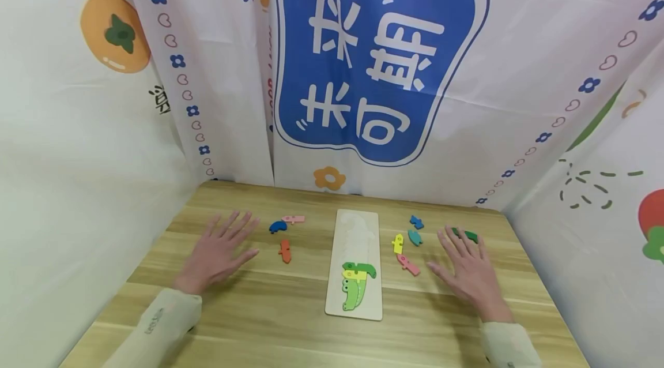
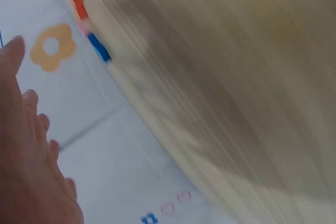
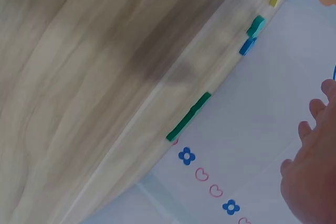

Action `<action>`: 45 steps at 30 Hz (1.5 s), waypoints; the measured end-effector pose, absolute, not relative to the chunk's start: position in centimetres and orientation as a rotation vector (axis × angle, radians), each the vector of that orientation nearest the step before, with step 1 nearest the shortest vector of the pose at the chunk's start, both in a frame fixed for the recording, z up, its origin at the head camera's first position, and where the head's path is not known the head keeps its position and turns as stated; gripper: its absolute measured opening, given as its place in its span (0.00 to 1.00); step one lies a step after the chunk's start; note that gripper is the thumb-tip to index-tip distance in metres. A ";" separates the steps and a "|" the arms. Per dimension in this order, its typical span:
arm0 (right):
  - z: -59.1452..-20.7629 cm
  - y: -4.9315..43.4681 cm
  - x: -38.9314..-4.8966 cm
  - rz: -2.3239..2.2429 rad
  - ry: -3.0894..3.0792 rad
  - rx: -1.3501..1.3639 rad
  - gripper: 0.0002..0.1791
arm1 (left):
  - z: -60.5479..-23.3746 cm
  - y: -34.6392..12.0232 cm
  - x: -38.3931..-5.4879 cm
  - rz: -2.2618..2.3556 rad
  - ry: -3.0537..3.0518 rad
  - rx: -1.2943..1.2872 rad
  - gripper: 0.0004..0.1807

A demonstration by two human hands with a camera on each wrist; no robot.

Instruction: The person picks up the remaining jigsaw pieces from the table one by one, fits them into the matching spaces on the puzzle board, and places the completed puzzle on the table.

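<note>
A pale puzzle board (image 1: 354, 313) lies lengthwise on the table, with a light green crocodile-head piece (image 1: 350, 294), a yellow piece (image 1: 354, 275) and a green piece (image 1: 359, 267) in its near half. My left hand (image 1: 218, 255) is spread on the left, fingers straight, holding nothing. Nearest to it are a blue piece (image 1: 278, 226), a pink piece (image 1: 294, 219) and an orange-red piece (image 1: 285, 251). On the right, my right hand (image 1: 468, 273) is likewise spread, holding nothing. A dark green piece (image 3: 189, 116) lies just beyond its fingertips.
Between board and right hand lie a small blue piece (image 1: 417, 222), a teal piece (image 1: 415, 237), a yellow piece (image 1: 397, 243) and a pink piece (image 1: 408, 265). Printed white cloth (image 1: 238, 154) hangs behind the wooden table (image 1: 270, 322) and on both sides.
</note>
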State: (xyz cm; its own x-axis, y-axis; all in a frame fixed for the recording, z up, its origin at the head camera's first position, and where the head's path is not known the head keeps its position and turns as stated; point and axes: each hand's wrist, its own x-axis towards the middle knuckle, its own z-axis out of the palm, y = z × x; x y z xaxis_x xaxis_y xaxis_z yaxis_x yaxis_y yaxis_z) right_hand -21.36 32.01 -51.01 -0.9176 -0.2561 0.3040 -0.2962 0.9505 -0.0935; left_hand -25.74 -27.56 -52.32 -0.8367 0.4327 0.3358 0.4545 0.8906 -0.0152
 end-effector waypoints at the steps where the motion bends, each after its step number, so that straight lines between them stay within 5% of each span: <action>1: -51.0 31.7 -21.4 0.210 -2.824 0.409 0.46 | -52.4 -27.2 -25.8 -0.108 -2.736 -0.670 0.41; 23: -52.5 21.5 -22.8 0.698 -3.133 0.682 0.53 | -53.4 -13.1 -24.5 -0.398 -2.982 -1.188 0.39; 45: -53.2 20.0 -22.3 0.741 -3.213 0.734 0.55 | -54.0 -12.1 -23.8 -0.349 -3.039 -1.238 0.36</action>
State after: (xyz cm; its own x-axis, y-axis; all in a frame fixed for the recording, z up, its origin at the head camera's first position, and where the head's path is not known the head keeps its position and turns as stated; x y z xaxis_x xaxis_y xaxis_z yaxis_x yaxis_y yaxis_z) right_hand -22.29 20.00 -53.21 -0.8789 -0.4591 -0.1291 -0.3562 0.8120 -0.4623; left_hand -23.84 -12.07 -53.97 -0.7077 0.7034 -0.0662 0.6701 0.6979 0.2528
